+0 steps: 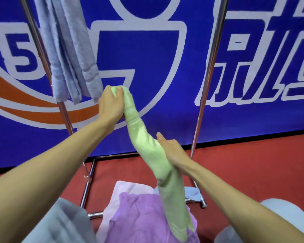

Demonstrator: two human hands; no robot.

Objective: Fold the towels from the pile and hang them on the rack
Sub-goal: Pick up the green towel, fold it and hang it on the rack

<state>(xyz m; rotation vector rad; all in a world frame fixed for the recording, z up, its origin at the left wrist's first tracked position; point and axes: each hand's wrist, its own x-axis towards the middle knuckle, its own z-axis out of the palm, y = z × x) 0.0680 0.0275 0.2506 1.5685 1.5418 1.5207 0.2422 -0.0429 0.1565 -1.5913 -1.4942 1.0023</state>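
Note:
A light green towel point(148, 146) hangs stretched in a long bunched strip between my hands. My left hand point(111, 106) grips its top end, raised in front of the rack. My right hand point(172, 151) closes around the towel's middle, thumb up. The towel's lower end drapes down over the pile point(140, 216) of purple and pale pink towels below me. A pale blue towel point(72, 55) hangs folded on the rack's left side. The chrome rack point(212, 50) has two upright poles and a base frame on the floor.
A large blue banner point(147, 58) with white and orange lettering stands right behind the rack. The floor point(253, 169) is red. Another blue towel point(191, 192) lies by the rack's base bar. My knees in grey trousers flank the pile.

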